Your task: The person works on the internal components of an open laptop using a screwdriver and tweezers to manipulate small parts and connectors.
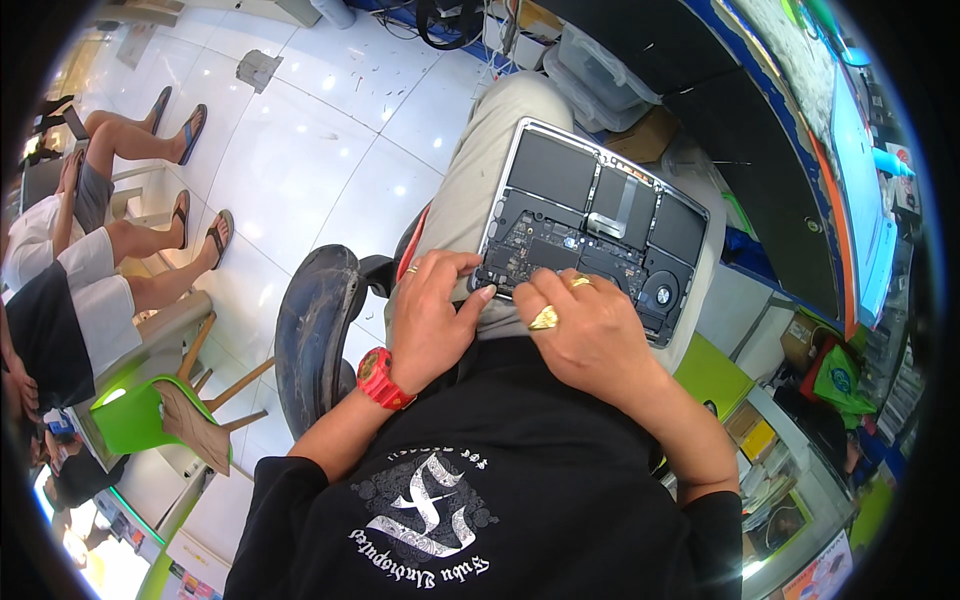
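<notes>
Both hands, left hand (pixel 432 318) and right hand (pixel 588 330), press loosely curled fingers onto opened laptop (pixel 590 225) on lap.

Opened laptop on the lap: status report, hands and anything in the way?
Left hand on the opened laptop, near edge. Right hand fingertips on its circuit board. Neither hand grips anything. Nothing lying across the laptop.

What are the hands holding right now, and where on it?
Both hands rest on the near edge of the opened laptop on the lap: left hand at its near-left corner, right hand over the board.
</notes>
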A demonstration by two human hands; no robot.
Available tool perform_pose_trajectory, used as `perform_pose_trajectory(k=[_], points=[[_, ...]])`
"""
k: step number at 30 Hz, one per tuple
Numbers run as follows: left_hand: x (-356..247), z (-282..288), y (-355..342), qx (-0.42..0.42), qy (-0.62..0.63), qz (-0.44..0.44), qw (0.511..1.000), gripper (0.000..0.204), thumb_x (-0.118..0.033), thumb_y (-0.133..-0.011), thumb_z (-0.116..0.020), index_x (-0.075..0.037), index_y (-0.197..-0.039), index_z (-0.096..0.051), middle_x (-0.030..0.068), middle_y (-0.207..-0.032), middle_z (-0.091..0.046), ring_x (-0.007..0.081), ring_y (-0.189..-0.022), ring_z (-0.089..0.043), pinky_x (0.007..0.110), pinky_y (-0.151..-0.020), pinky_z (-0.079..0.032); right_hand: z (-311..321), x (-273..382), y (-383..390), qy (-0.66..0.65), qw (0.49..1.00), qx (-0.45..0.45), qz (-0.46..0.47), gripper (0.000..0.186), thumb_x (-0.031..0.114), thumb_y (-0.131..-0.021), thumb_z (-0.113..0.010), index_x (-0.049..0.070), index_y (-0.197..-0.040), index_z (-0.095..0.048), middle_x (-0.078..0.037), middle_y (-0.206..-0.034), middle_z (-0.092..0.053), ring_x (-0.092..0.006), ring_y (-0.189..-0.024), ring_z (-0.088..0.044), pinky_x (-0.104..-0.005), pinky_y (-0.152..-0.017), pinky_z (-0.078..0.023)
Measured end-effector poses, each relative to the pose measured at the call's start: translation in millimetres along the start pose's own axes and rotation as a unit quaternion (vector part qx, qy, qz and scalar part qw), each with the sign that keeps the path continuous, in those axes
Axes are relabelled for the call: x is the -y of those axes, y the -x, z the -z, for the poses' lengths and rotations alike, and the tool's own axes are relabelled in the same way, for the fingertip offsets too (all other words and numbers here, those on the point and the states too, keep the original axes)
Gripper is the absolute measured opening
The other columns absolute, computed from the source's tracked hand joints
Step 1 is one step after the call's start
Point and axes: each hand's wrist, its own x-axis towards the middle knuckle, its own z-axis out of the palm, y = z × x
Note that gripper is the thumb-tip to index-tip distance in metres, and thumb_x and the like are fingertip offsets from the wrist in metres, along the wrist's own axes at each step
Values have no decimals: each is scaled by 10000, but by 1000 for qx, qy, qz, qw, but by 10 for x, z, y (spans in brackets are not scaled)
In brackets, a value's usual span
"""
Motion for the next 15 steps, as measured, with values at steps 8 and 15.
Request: perform_pose_trajectory(k=[8,15], points=[[15,-19,49,-9,8,12,1000,398,-94,-874,-896,-37,-1222,-710,134,-1136,-702,362,-1056,-692,473,-913,-519,156,125,-219,107,987,119,18,150,227,-986,-697,92,-943,-646,-22,-824,-540,-159,-683,-649,-315,-536,-494],[52,-24,84,-13,12,18,1000,398,-106,-880,-891,-51,-1232,-713,128,-1143,-707,357,-1051,-688,464,-906,-499,219,171,-288,123,982,140,-9,118,181,-944,-700,83,-952,-636,-47,-902,-582,-180,-723,-676,-339,-576,-564]])
